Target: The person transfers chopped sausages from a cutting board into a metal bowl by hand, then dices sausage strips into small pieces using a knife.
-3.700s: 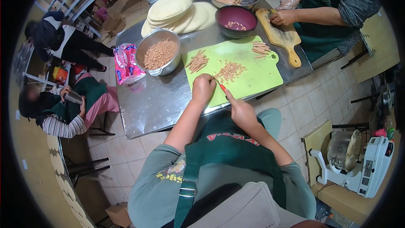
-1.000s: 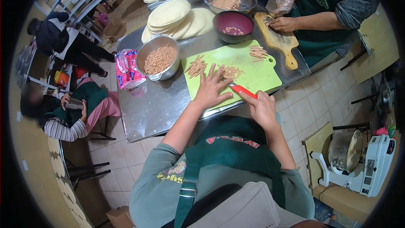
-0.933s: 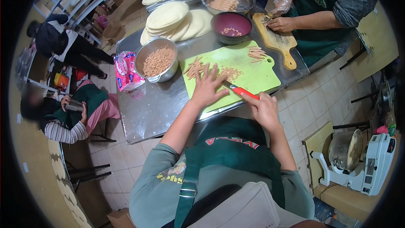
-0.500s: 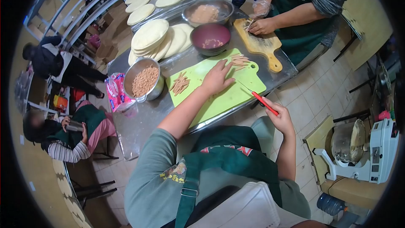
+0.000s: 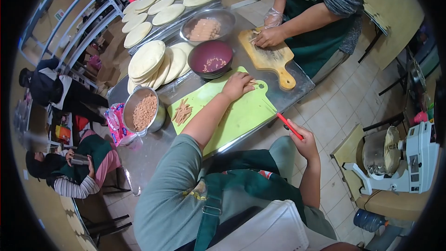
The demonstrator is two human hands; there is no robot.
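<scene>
My left hand (image 5: 237,86) is curled over a bunch of pinkish sausage strips (image 5: 252,82) at the far right end of the green cutting board (image 5: 232,118); most of the bunch is hidden beneath the fingers. A second pile of strips (image 5: 182,112) lies at the board's left end. In my right hand (image 5: 304,143) is a knife with a red handle (image 5: 289,126), its thin blade pointing up and left over the board's right edge. Just beyond the board stands a dark bowl, purple inside (image 5: 211,56), with small bits at its bottom.
A pot of minced filling (image 5: 145,113) and a pink packet (image 5: 116,123) stand left. Behind are stacked flat dough rounds (image 5: 147,60) and a steel bowl of sausages (image 5: 204,29). Across the table, a co-worker's hands (image 5: 272,35) work at a wooden board (image 5: 267,60). A mixer (image 5: 399,158) stands right.
My left hand has gone from spread beside the right-hand strips to curled over them. The right hand still holds the knife. The camera view has shifted.
</scene>
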